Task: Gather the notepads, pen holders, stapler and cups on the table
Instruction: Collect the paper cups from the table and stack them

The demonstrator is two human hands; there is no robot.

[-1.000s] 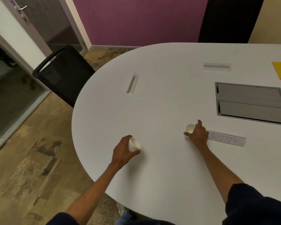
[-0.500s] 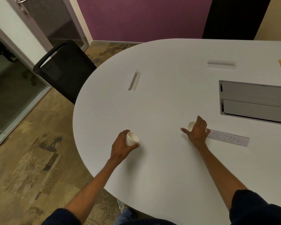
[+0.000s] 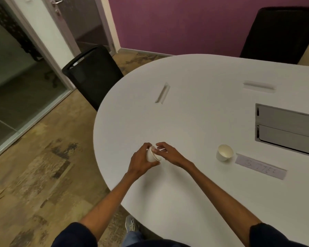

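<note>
My left hand (image 3: 141,162) grips a small white paper cup (image 3: 151,157), tilted with its mouth to the right, just above the white table (image 3: 185,120) near its left front edge. My right hand (image 3: 172,154) is against it, fingertips pinching the cup's rim. A second white paper cup (image 3: 224,153) stands upright and free on the table, to the right of both hands. No notepads, pen holders or stapler are in view.
A paper label (image 3: 260,166) with handwriting lies right of the standing cup. A grey cable hatch (image 3: 289,127) sits in the table at the right, with two slots (image 3: 162,93) farther back. Black chairs stand at the left (image 3: 95,73) and at the far end (image 3: 278,32).
My right hand let go of the cup by the label and moved left to the cup in my left hand. The view shifted left and the yellow pad left the frame.
</note>
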